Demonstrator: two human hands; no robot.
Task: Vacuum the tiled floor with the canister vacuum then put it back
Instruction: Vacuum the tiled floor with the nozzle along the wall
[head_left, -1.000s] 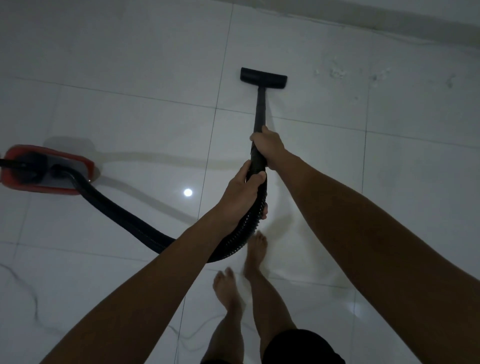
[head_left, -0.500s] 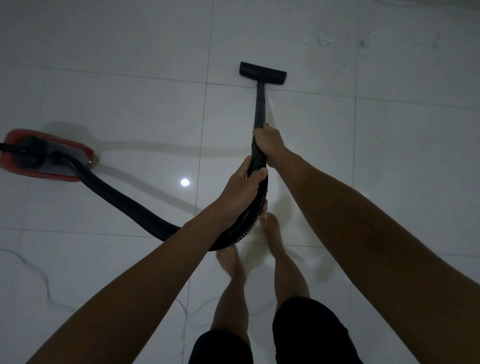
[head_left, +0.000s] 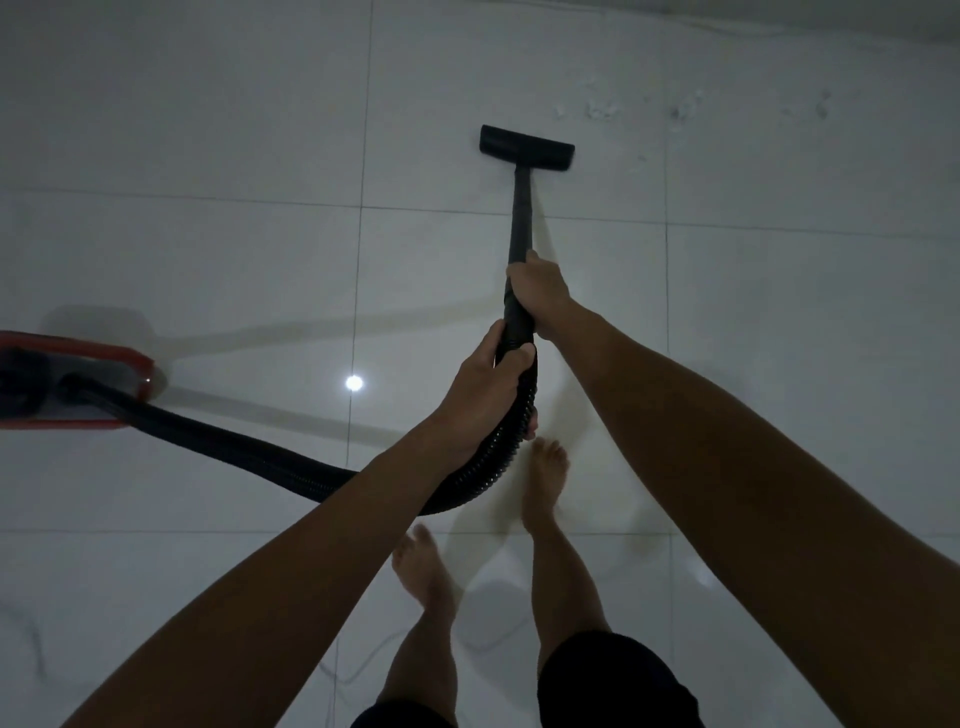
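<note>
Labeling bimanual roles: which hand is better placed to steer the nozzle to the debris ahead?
Right hand: it grips the black rigid wand nearest the flat black floor nozzle; white debris specks lie up-right. Left hand holds the ribbed hose.

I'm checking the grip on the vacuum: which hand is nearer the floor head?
The right hand. It grips the rigid black tube leading to the floor head, while the left hand holds lower down, where the ribbed hose begins.

Canister (head_left: 72, 384) left; nozzle (head_left: 527, 148) ahead (on floor (head_left: 208, 249)).
</note>
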